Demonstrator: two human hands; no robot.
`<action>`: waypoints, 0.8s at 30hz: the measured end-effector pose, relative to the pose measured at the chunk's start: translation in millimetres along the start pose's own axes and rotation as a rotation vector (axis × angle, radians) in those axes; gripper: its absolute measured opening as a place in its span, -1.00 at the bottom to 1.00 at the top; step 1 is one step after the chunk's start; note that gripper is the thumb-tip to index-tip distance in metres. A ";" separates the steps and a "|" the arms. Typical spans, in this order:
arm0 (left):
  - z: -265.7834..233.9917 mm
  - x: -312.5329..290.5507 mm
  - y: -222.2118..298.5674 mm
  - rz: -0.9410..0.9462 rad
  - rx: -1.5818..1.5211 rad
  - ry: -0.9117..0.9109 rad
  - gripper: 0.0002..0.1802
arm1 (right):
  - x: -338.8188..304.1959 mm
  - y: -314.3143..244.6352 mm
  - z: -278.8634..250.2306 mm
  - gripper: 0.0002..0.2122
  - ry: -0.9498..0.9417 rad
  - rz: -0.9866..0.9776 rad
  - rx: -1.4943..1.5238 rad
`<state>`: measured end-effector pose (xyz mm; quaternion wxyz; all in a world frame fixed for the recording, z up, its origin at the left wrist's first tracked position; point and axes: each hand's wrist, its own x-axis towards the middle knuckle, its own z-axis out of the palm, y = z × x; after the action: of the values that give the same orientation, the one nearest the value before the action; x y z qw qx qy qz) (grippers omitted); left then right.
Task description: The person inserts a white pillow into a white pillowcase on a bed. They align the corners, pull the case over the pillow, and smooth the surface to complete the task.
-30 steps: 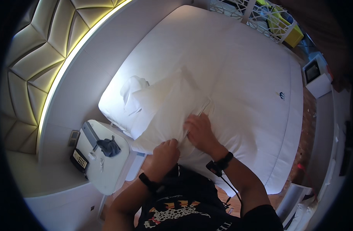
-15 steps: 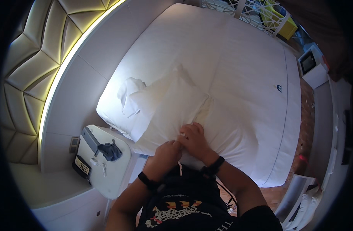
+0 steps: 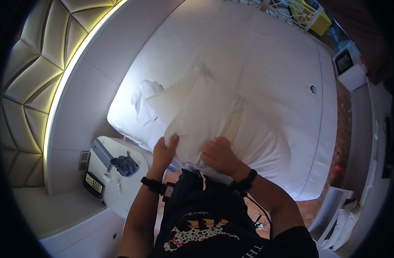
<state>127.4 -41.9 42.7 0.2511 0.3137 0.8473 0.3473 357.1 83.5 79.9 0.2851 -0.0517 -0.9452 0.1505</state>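
Note:
On the near part of the bed lies a white pillow point(image 3: 203, 112) in a loose, wrinkled case. A cream-coloured strip point(image 3: 234, 120) shows along the gap at its right side. My left hand point(image 3: 164, 152) is at the pillow's near left corner, thumb on the upper side, with cloth between thumb and fingers. At the near right edge my right hand point(image 3: 220, 157) has its fingers curled into the cloth, slightly blurred; the fingertips are partly hidden. Beyond the pillow's left side sits a crumpled white cloth point(image 3: 146, 101).
The bed point(image 3: 287, 73) has a smooth white cover. At the left stands a bedside table point(image 3: 134, 182) with a grey-blue cloth point(image 3: 124, 165) and a telephone point(image 3: 93, 185). A padded, lit wall panel point(image 3: 33, 86) rises behind. White folded items point(image 3: 345, 225) lie at the lower right.
My hands were close together at the pillow's near edge. My left hand has moved left to the corner; the right has shifted slightly right. The pillow's near left part has drawn in and lifted.

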 end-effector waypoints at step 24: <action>50.7 -27.4 123.4 0.657 0.372 -0.047 -0.80 | -10.8 39.6 -55.5 -0.77 -0.125 0.214 -0.170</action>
<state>222.7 30.0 108.4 0.0844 0.6168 0.7441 0.2424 397.4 133.2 105.8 0.2027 -0.1667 -0.9595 0.1024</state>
